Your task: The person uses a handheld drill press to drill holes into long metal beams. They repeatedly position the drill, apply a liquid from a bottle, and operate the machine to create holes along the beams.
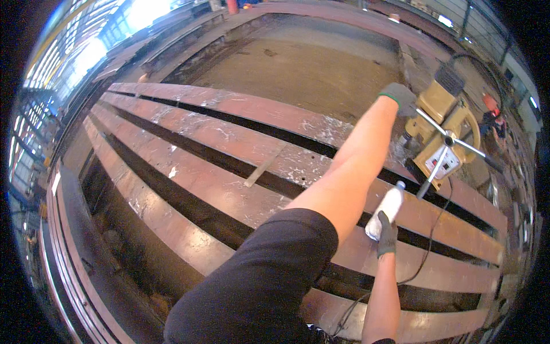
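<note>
Reaching across the rusty steel beams, the left hand, gloved, rests closed on the top of the yellow drill standing on a beam at the far right. The right hand, also gloved, grips a white bottle held upright just short of the drill. Pale marks show along the beams. No finished hole can be made out; drilling appears not yet started.

Head view, looking down, near steel beams.
</note>
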A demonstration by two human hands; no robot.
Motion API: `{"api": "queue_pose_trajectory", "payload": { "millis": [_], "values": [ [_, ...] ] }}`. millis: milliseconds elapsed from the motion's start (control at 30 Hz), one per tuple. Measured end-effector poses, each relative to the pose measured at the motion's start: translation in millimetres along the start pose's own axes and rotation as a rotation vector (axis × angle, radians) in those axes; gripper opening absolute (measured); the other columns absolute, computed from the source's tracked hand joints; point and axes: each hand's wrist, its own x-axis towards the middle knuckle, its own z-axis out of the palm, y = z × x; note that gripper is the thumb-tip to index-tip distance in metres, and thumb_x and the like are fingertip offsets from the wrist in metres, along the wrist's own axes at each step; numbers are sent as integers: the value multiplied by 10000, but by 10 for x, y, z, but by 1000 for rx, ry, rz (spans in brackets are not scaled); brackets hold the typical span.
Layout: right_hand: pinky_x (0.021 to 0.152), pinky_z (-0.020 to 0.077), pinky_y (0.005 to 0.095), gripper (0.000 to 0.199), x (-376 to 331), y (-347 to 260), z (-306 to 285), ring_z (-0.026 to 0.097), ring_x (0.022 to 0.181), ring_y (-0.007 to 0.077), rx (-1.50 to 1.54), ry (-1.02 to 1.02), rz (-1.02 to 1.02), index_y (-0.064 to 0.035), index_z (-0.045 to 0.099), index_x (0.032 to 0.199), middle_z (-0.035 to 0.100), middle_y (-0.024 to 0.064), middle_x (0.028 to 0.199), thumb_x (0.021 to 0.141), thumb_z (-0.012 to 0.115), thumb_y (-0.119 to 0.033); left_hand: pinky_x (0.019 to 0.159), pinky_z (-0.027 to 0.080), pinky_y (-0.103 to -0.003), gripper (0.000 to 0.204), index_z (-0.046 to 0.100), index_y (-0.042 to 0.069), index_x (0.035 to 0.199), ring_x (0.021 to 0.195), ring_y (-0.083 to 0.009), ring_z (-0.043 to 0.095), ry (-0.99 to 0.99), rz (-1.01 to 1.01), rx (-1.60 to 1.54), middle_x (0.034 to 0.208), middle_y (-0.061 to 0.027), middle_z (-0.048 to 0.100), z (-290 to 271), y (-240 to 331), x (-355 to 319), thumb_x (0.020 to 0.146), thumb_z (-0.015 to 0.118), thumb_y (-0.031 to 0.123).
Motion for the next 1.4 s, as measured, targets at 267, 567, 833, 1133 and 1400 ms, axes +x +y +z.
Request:
{"api": "queue_pose_trajectory", "payload": {
  "millis": [267, 567, 833, 1133, 1400],
  "values": [
    [818, 592, 388, 663, 128, -455, 177, 724, 915, 259, -149, -10, 172, 84, 615, 1297, 720, 155, 1131, 830, 828, -336, 970, 548, -499, 486, 735, 189, 1208, 1123, -384, 692, 34, 119, 18, 1244, -150, 722, 285, -255, 164, 897, 611, 542],
    [763, 593, 384, 513, 97, -715, 241, 727, 858, 238, 54, -40, 266, 61, 657, 1246, 729, 119, 1063, 867, 803, -252, 965, 538, -513, 477, 718, 202, 1233, 1111, -397, 690, 14, 84, 41, 1241, -136, 724, 75, -86, -29, 972, 523, 550],
    [746, 595, 384, 490, 86, -720, 237, 726, 845, 240, 32, -45, 282, 60, 661, 1230, 728, 126, 1057, 870, 801, -242, 928, 548, -519, 462, 733, 194, 1192, 1073, -397, 700, 69, 83, 2, 1182, -140, 741, 129, -117, -49, 964, 546, 551],
    [757, 583, 384, 619, 102, -650, 203, 724, 859, 259, -70, -43, 197, 90, 667, 1210, 736, 153, 1054, 815, 819, -362, 940, 545, -517, 487, 735, 191, 1190, 1082, -409, 693, 43, 92, 47, 1199, -159, 730, 84, -121, -68, 960, 548, 577],
    [789, 597, 374, 605, -25, -777, 231, 734, 891, 255, -20, -90, 203, 82, 625, 1280, 725, 155, 1111, 868, 794, -327, 987, 529, -508, 507, 720, 157, 1212, 1130, -382, 677, 37, 71, 26, 1240, -142, 716, 137, -128, -63, 975, 546, 570]
  ]
}}
